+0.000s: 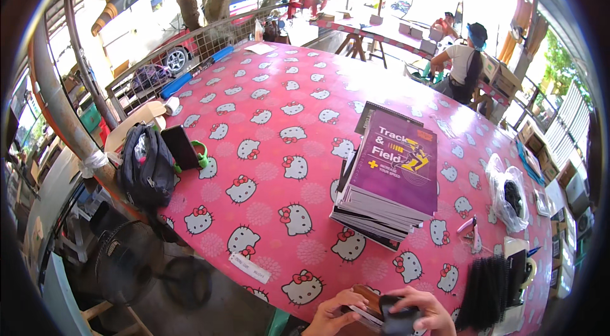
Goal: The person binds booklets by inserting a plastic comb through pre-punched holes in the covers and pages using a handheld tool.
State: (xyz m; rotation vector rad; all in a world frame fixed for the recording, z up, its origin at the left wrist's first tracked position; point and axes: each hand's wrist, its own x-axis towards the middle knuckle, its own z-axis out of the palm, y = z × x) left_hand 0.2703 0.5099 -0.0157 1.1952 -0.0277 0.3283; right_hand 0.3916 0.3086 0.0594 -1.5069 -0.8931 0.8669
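At the table's near edge, my left hand (340, 312) is closed on a brown block with a pale edge (367, 301); its kind is not clear. Beside it, the fingers of my right hand (429, 310) curl over a smooth black object (399, 317), which presses against or overlaps the block. Beyond both hands stands a thick stack of books with purple covers (397, 164), slightly uneven at its lower layers. A bunch of black spiral binding coils (481, 291) lies to the right of my right hand. Pliers with pink handles (471, 234) rest farther off.
A pink table with cat faces (311, 253) spreads ahead. A clear bag of black coils (508, 193) and a tape roll (528, 272) lie right. Left are a dark backpack (146, 168), a phone (181, 147) and a fan (124, 260). A person (464, 66) sits at another table.
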